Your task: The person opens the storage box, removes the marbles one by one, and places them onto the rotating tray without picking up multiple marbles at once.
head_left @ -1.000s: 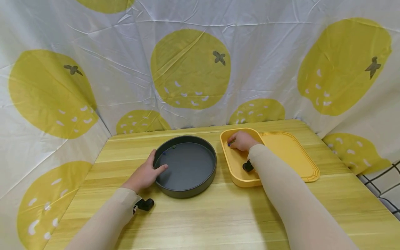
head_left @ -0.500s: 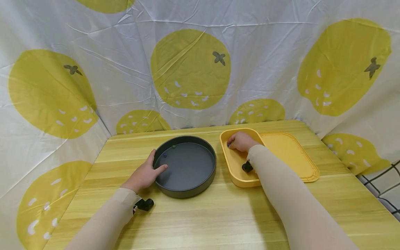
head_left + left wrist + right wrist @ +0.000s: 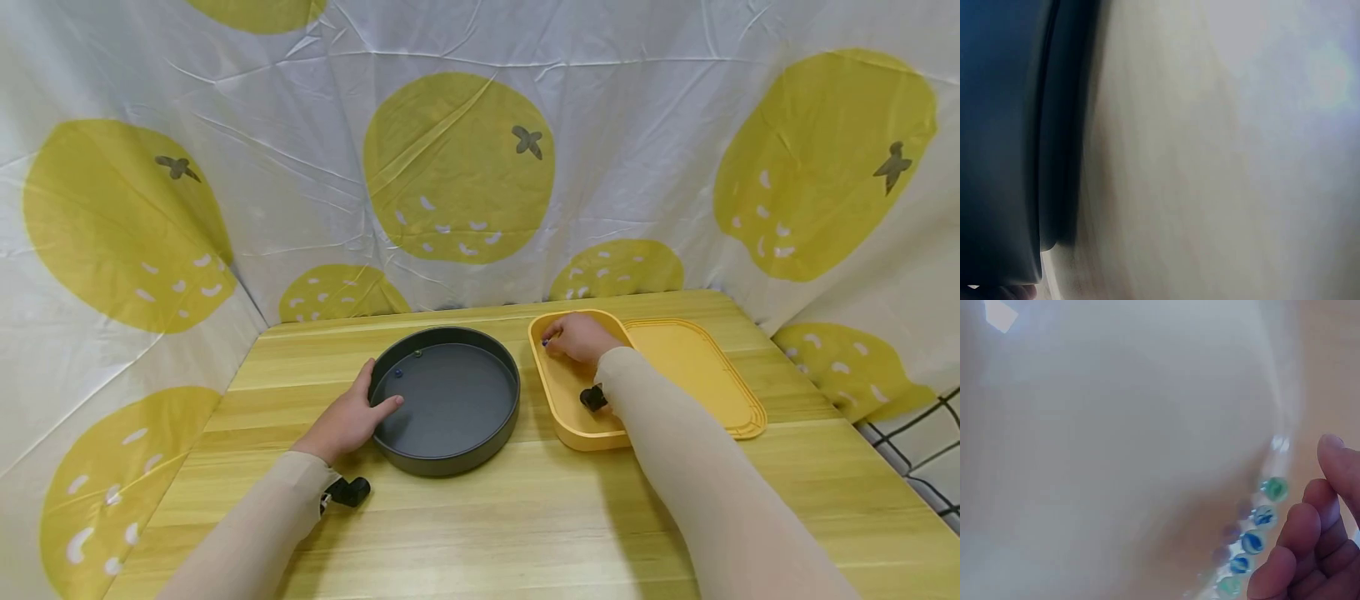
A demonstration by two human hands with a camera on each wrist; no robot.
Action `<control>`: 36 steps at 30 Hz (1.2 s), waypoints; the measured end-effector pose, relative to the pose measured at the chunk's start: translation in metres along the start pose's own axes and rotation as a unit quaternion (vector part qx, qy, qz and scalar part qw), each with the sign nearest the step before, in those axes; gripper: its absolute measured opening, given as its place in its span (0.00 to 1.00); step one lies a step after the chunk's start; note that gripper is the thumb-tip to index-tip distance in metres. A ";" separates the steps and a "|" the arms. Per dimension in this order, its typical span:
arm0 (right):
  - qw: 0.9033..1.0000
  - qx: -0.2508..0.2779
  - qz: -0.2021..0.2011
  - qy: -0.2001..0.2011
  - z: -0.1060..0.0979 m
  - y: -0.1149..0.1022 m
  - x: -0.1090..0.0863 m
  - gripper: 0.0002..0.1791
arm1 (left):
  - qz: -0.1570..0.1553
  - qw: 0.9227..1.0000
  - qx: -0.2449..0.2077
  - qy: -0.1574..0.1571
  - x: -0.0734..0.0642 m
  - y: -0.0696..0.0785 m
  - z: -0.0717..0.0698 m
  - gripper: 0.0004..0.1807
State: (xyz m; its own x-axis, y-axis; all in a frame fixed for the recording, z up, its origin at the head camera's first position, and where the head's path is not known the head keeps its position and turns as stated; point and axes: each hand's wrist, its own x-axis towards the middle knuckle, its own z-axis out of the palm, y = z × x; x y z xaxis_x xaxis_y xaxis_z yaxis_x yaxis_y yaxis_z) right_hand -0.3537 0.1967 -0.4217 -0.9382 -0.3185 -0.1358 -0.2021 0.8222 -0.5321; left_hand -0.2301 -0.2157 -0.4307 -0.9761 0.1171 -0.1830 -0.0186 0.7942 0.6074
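Note:
My left hand [image 3: 348, 421] holds the near-left rim of a dark round pan [image 3: 450, 462], thumb over the inside. Two small marbles lie in it: a blue marble [image 3: 398, 373] and a greenish marble [image 3: 417, 354]. My right hand [image 3: 581, 337] reaches into a yellow rectangular tray [image 3: 577, 442] with bent fingers. In the right wrist view several glass marbles line up along the tray's wall beside the fingertips, among them a green marble [image 3: 1275, 488] and a blue-streaked marble [image 3: 1252, 541]. I cannot tell whether the fingers hold a marble.
A flat yellow lid [image 3: 693, 371] lies right of the tray, partly behind the right sleeve [image 3: 690, 450]. The wooden table [image 3: 480, 533] meets a fruit-print curtain [image 3: 637, 125] behind. Black wire grid [image 3: 922, 450] stands past the right edge.
The blue marble in the pan has rolled slightly toward the middle and come to lie nearly still. The right hand's fingers have shifted a little in the tray; the left hand stays put.

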 end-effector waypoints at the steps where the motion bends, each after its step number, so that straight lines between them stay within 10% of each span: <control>1: 1.000 0.000 -0.004 0.001 -0.001 -0.002 -0.001 0.15 | 0.000 1.000 0.001 0.000 0.000 0.000 0.000 0.55; 36: 0.996 0.042 -0.071 0.013 -0.010 -0.095 -0.007 0.19 | 0.005 1.000 -0.005 -0.002 0.001 -0.003 0.001 0.56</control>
State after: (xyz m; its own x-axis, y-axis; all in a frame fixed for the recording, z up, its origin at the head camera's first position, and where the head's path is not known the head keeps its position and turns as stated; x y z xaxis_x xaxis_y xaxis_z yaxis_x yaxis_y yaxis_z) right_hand -0.3308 0.1260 -0.3619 -0.9088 -0.4160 -0.0322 -0.3112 0.7271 -0.6120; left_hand -0.2305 -0.2175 -0.4337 -0.9756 0.1263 -0.1797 -0.0116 0.7873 0.6165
